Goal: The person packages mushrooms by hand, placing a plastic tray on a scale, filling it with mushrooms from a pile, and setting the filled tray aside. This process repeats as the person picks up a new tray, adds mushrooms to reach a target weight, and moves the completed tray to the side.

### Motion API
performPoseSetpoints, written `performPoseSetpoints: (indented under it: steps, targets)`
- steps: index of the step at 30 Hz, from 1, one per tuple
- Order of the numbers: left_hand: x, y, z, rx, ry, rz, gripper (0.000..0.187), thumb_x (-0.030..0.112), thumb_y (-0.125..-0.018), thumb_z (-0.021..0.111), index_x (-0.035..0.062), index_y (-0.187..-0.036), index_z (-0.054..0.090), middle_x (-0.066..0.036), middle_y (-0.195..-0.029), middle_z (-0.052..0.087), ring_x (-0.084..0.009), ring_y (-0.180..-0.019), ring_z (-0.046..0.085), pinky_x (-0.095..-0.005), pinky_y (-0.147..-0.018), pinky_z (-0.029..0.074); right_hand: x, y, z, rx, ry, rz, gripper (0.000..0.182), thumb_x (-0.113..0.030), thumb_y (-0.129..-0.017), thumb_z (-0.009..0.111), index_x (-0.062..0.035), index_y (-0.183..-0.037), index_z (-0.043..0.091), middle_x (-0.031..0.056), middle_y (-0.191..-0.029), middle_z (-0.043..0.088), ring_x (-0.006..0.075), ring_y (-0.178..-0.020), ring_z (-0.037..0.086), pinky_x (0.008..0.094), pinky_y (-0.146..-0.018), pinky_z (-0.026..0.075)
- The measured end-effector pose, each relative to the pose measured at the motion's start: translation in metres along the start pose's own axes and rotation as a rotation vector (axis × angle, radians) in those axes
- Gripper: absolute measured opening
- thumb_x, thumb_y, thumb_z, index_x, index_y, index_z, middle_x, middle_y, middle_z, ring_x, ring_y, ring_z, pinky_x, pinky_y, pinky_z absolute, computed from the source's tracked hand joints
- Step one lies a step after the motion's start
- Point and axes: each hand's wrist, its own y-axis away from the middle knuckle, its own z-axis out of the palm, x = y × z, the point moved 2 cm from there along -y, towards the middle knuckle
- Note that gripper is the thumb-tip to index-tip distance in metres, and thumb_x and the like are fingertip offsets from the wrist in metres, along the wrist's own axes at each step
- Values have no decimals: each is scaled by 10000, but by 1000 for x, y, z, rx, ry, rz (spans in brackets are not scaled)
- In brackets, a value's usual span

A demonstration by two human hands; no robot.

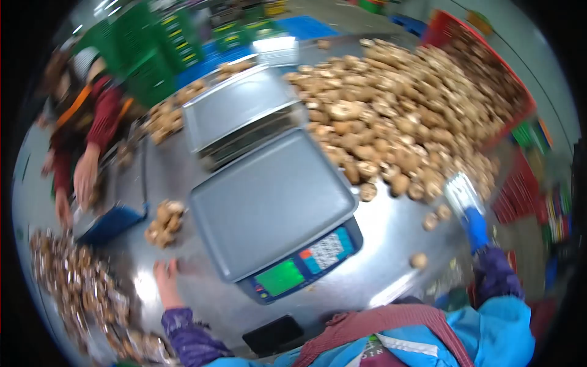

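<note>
Two hands in the head view, well apart, on either side of a scale (275,208). Left hand (166,278): reaches forward from a purple cuff, low over the metal table, beside the scale's tray and near a small cluster of mushrooms (165,224); fingers look loosely parted, nothing held. Right hand (476,229): blue covering, arm extended forward, a pale shiny item (463,192) at its far end, against the edge of the big mushroom pile (391,110). Blur hides how far its fingers close; cannot tell.

Metal table (391,238): shiny, strong glare. Scale display lit green. Metal box-like tray (241,107) just behind the scale; dark flat object (273,334) near the wearer's body. Wrapped packs of mushrooms (79,293) heaped at left.

Room: another person (92,122) in red sleeves across the table, by a blue object (113,223); green crates (147,67) behind, red crate (516,79) of dark brown pieces at far right.
</note>
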Motion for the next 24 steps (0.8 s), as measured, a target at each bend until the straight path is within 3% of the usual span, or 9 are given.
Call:
performPoseSetpoints:
  steps: [1,2,4,6,7,9,14,16,24]
  targets:
    - [12,-3,-15,-112,32,-44,173,7,-740,659,-70,-843,543,-224,-973,501,-244,-918,538,-325,-693,508,8,-8,-5,15,-75,-26,355,-190,-794,554,-37,-1112,521,65,-1033,534,171,-932,512,313,-781,427]
    - [3,-13,-17,-482,115,-464,230,4,-768,627,-74,-957,521,-189,-1004,478,-215,-954,499,-287,-754,493,17,-23,-16,-9,44,-85,232,-162,-755,580,-51,-958,597,103,-884,600,200,-803,566,316,-712,448]
    - [-39,11,-5,-157,1020,-734,326,42,-828,558,-85,-1102,436,-162,-1079,433,-190,-981,460,-256,-811,472,45,-55,-44,-67,1109,-564,214,-157,-781,551,-43,-959,585,97,-901,597,202,-821,573,315,-718,465]
    - [107,-15,-73,43,1074,-697,293,132,-866,527,-73,-1049,425,-128,-1021,469,-164,-870,485,-234,-752,474,-37,15,15,-14,1361,-476,127,-159,-746,564,-64,-797,631,154,-764,619,275,-727,601,351,-661,476]
    - [140,-30,-90,33,1082,-675,293,132,-866,527,-73,-1049,425,-128,-1021,469,-164,-870,485,-234,-752,474,-37,13,20,4,1349,-464,127,-159,-746,564,-64,-797,631,154,-764,619,275,-727,601,351,-661,476]
    - [174,-46,-106,25,1225,-1008,488,152,-885,481,-89,-1250,266,-217,-1235,349,-252,-1076,449,-298,-871,468,-31,11,21,58,1492,-636,75,-138,-676,590,-81,-681,638,146,-693,608,308,-642,606,403,-589,474]
    - [117,-61,-74,-11,1298,-1025,507,105,-879,471,-1,-1318,241,-221,-1224,400,-275,-1051,494,-322,-843,484,-36,11,29,8,1564,-656,71,-125,-648,587,-84,-660,643,145,-658,606,307,-599,611,396,-533,479]
    - [143,-68,-80,-34,1334,-1025,477,72,-848,513,59,-1287,329,-171,-1156,477,-249,-928,537,-297,-766,510,-35,11,31,27,1564,-713,70,-126,-641,590,-82,-653,643,147,-650,605,303,-593,613,388,-521,479]
    - [245,-85,-98,-262,1377,-834,450,113,-833,566,93,-1248,394,-90,-1122,518,-193,-932,532,-298,-809,458,-25,3,38,28,1558,-793,37,-132,-637,595,-97,-639,606,119,-637,594,292,-593,604,381,-525,477]
